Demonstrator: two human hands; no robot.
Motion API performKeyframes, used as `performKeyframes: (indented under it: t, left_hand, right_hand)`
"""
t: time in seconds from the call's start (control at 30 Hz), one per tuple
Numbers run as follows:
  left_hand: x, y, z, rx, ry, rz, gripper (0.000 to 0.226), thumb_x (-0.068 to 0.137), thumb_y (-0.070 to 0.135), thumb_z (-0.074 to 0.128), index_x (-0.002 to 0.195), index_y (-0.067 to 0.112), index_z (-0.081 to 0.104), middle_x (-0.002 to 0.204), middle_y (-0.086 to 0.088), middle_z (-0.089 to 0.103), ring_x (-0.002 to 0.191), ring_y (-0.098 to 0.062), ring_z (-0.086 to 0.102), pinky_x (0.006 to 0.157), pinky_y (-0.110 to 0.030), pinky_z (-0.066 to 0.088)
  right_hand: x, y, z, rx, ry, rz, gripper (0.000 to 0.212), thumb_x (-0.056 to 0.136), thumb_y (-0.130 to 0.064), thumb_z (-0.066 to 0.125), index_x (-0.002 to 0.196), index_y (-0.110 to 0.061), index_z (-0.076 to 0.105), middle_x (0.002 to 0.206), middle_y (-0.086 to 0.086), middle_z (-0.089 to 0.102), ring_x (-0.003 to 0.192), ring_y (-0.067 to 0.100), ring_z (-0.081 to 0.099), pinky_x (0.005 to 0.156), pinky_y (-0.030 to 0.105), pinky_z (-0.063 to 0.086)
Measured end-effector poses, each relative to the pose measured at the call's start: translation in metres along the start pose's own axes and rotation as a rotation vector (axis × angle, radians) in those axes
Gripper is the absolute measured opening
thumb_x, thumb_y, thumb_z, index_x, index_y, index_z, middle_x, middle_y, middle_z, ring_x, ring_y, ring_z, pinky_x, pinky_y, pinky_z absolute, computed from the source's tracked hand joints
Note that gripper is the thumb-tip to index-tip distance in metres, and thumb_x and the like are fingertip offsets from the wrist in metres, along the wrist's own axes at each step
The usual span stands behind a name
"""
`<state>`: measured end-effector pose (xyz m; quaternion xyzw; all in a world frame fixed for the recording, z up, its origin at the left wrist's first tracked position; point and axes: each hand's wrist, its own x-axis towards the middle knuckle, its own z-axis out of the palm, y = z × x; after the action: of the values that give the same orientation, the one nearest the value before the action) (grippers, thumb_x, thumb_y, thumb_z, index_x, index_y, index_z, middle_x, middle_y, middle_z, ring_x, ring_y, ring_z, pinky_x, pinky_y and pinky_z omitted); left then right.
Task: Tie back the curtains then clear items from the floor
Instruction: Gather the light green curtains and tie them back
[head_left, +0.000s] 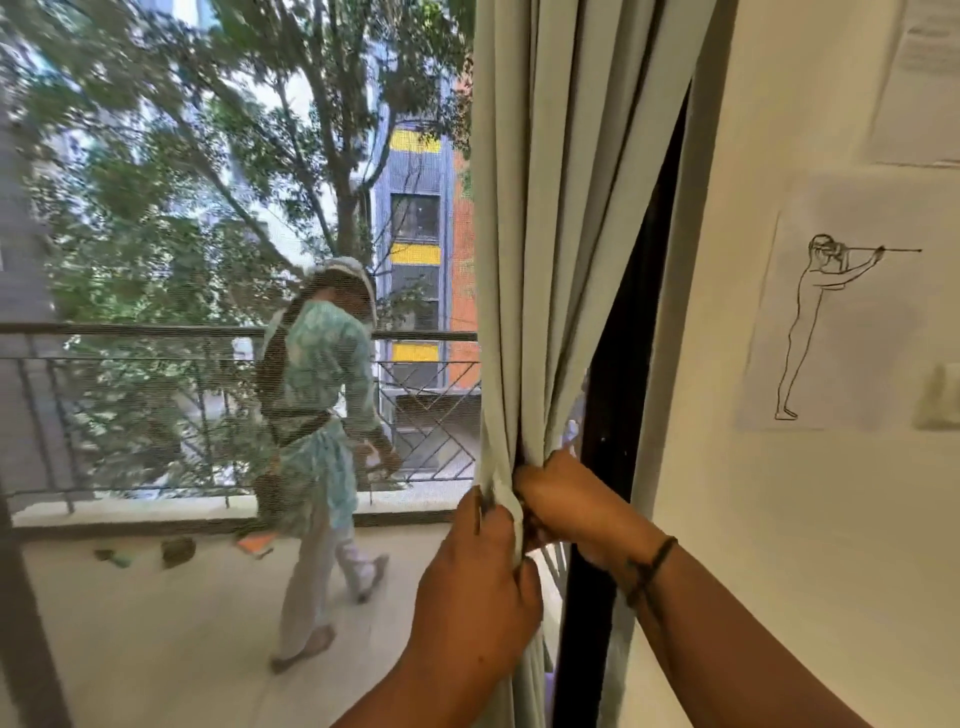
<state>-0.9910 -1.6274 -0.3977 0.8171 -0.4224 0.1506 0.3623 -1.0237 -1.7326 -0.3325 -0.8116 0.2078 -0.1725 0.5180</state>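
You are gathering the grey-green curtain (550, 260) into a bunch beside the dark window frame (623, 364). Your left hand (480, 571) and right hand (566, 506) are both gripping its folds; no tie is showing, and the floor clearing is likely still waiting.

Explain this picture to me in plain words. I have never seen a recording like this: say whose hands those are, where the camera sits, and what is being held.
There is no machine: a person wears a camera on the head, looking forward and down. The left hand and right hand are that person's own. Both grip the bunched pale green curtain beside the dark door frame, gathering it to tie back. Beyond the screen, another person walks on the balcony, where small items lie on the floor. A line drawing hangs on the wall.
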Motion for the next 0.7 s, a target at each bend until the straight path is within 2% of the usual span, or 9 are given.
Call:
performKeyframes:
  t: [0.1, 0.17, 0.2, 0.27, 0.37, 0.47, 0.53, 0.63, 0.7]
  left_hand:
    - [-0.007, 0.025, 0.013, 0.059, -0.096, -0.074, 0.053, 0.088, 0.043, 0.042, 0.138, 0.023, 0.036, 0.154, -0.004, 0.007, 0.114, -0.021, 0.053, 0.086, -0.028, 0.051]
    - [-0.010, 0.039, 0.022, 0.135, -0.120, -0.112, 0.059, 0.088, 0.046, 0.040, 0.143, 0.023, 0.034, 0.157, -0.009, 0.000, 0.126, -0.023, 0.044, 0.097, -0.029, 0.046]
    - [-0.010, 0.047, 0.027, 0.165, -0.125, -0.125, 0.058, 0.089, 0.044, 0.040, 0.141, 0.020, 0.037, 0.155, -0.015, 0.010, 0.128, -0.026, 0.041, 0.099, -0.032, 0.044]
    - [-0.009, 0.057, 0.034, 0.195, -0.169, -0.178, 0.059, 0.087, 0.049, 0.034, 0.133, 0.014, 0.047, 0.143, -0.017, 0.035, 0.127, -0.029, 0.040, 0.099, -0.034, 0.040]
    - [-0.011, 0.067, 0.038, 0.172, -0.192, -0.151, 0.079, 0.071, 0.064, 0.014, 0.131, 0.028, 0.050, 0.151, -0.003, 0.024, 0.137, -0.018, 0.028, 0.106, -0.027, 0.032]
    - [-0.022, 0.064, 0.029, 0.102, -0.090, -0.061, 0.050, 0.078, 0.069, 0.034, 0.122, 0.050, 0.045, 0.155, 0.021, 0.010, 0.127, -0.002, 0.043, 0.092, -0.013, 0.038]
    - [-0.022, 0.056, 0.024, -0.032, 0.037, -0.110, 0.047, 0.072, 0.072, 0.043, 0.115, 0.062, 0.027, 0.141, 0.028, 0.033, 0.113, 0.002, 0.052, 0.082, -0.009, 0.039]
    - [-0.005, 0.038, 0.036, -0.115, 0.136, -0.139, 0.082, 0.068, 0.063, 0.066, 0.125, 0.051, 0.008, 0.132, 0.010, 0.044, 0.116, -0.002, 0.048, 0.094, -0.020, 0.043]
    - [0.009, 0.037, 0.048, -0.290, 0.080, -0.199, 0.094, 0.075, 0.036, 0.074, 0.126, 0.051, -0.004, 0.125, 0.008, 0.053, 0.100, 0.009, 0.057, 0.080, -0.008, 0.047]
  right_hand:
    - [-0.007, 0.013, -0.017, 0.415, -0.248, 0.083, 0.023, 0.083, -0.039, 0.055, 0.089, -0.021, 0.068, 0.084, 0.006, 0.069, 0.075, 0.021, 0.064, 0.072, 0.034, 0.052]
    - [-0.011, 0.017, -0.025, 0.399, -0.348, 0.015, 0.038, 0.072, -0.059, 0.064, 0.089, -0.026, 0.073, 0.091, -0.001, 0.074, 0.089, 0.020, 0.067, 0.084, 0.032, 0.051]
    - [-0.013, 0.018, -0.025, 0.309, -0.357, -0.048, 0.039, 0.070, -0.063, 0.067, 0.082, -0.026, 0.074, 0.081, -0.008, 0.074, 0.083, 0.013, 0.069, 0.080, 0.025, 0.052]
    - [-0.014, 0.021, -0.027, 0.044, -0.274, -0.176, 0.032, 0.075, -0.055, 0.068, 0.062, -0.026, 0.067, 0.055, -0.014, 0.064, 0.058, 0.001, 0.061, 0.061, 0.015, 0.047]
    - [-0.009, 0.030, -0.043, -0.027, -0.276, -0.235, 0.021, 0.084, -0.037, 0.067, 0.078, -0.018, 0.068, 0.069, -0.003, 0.066, 0.065, 0.012, 0.059, 0.064, 0.025, 0.050]
    - [-0.003, 0.040, -0.066, 0.065, -0.333, -0.201, 0.010, 0.087, -0.019, 0.066, 0.077, -0.017, 0.067, 0.064, -0.006, 0.067, 0.062, 0.014, 0.062, 0.059, 0.024, 0.055]
    - [-0.001, 0.048, -0.077, 0.123, -0.332, -0.212, 0.011, 0.085, -0.012, 0.067, 0.077, -0.018, 0.065, 0.060, -0.004, 0.067, 0.057, 0.015, 0.064, 0.055, 0.026, 0.055]
    - [-0.002, 0.056, -0.079, 0.113, -0.350, -0.243, 0.009, 0.085, -0.008, 0.066, 0.078, -0.011, 0.061, 0.058, 0.001, 0.066, 0.051, 0.013, 0.064, 0.047, 0.023, 0.049]
    - [-0.003, 0.055, -0.077, 0.076, -0.403, -0.281, 0.015, 0.087, -0.008, 0.064, 0.074, -0.015, 0.060, 0.058, -0.001, 0.065, 0.051, 0.014, 0.062, 0.046, 0.023, 0.046]
